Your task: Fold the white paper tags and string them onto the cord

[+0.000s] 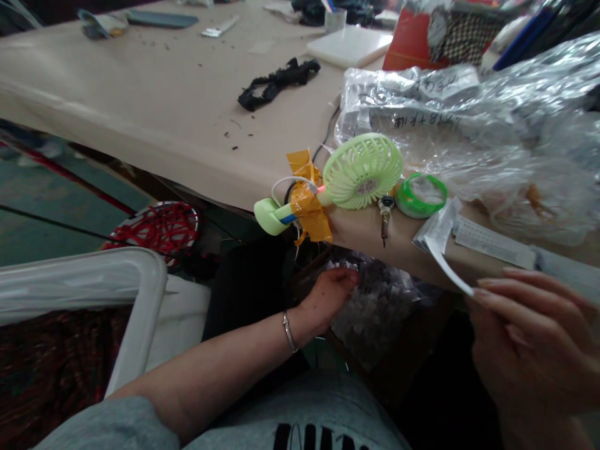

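And here's the right hand (539, 337) out at the table's near edge, thumb and fingers pinched on the end of a white strip (447, 269), which bows up to a small paper bundle (434, 230) on the edge; whether the two are joined, I can't tell. The step in hand looks like handling that strip, perhaps drawing it from the bundle, and I'd say it calls for a light pinch and a smooth pull clear of the edge. Well apart from it, the left hand (328, 297) sits low with fingers curled, over a bag of pale scraps (375, 319) below the tabletop; what it grips, if anything, can't be made out. Up on the table (164, 112), a green fan (363, 172) leans at the edge under orange tape (309, 209), a pointed metal tool (385, 222) and a green tub (417, 210) just beside it, a printed sheet (494, 242) right of the bundle. Clear plastic (417, 122) crowds the right side, a black cloth scrap (281, 81) lies farther back, and a red box (407, 40) stands behind the plastic. Down left, a white bin (157, 275) holds dark reddish stuff (51, 362), with a red-strapped basket (157, 225) beyond on the greenish floor (65, 194).
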The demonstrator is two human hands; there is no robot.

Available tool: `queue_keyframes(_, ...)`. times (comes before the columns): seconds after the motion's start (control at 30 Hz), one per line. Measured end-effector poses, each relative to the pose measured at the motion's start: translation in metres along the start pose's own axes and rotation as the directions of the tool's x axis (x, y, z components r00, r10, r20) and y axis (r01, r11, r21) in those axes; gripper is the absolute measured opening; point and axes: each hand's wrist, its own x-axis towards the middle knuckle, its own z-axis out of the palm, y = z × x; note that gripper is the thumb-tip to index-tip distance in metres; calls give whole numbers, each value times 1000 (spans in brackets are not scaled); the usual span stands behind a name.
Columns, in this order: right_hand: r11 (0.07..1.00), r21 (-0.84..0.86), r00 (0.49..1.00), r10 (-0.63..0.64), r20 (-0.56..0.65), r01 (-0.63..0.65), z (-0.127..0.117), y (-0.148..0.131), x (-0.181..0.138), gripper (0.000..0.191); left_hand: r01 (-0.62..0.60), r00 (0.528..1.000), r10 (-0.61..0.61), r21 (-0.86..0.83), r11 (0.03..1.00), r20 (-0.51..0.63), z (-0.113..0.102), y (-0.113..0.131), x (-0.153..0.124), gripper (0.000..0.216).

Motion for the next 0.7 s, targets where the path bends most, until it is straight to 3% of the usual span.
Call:
queue_keyframes(0.1, 993, 85, 960, -103, 262, 84, 4, -27, -26, 20, 222, 957, -155, -273, 936, 246, 8, 6, -18, 32)
queue_keyframes(0.17, 984, 143, 926, -154, 345, 110, 13, -44, -44, 20, 345, 916, -206, -417, 841, 344, 14, 9, -29, 31)
queue_keyframes(0.23, 979, 176, 893, -165, 419, 98, 22, -57, -58, 19, 362, 921, -233, -470, 805, 312, 20, 11, -37, 20)
queue_keyframes(0.33, 974, 211, 901, -165, 401, 84, 28, -63, -62, 17, 342, 937, -262, -449, 825, 232, 22, 9, -40, 9)
queue_keyframes(0.47, 981, 171, 951, -137, 276, 91, 20, -31, -40, 27, 329, 940, -264, -378, 865, 214, 19, 5, -35, 16)
queue_keyframes(0.6, 975, -221, 977, 46, 207, 1, 5, 21, -11, 42, 339, 931, -274, -292, 894, 240, 19, 4, -32, 28)
queue_keyframes(0.7, 888, -459, 945, 137, 297, 15, 5, 42, 0, 50, 343, 925, -275, -263, 902, 262, 22, 4, -33, 26)
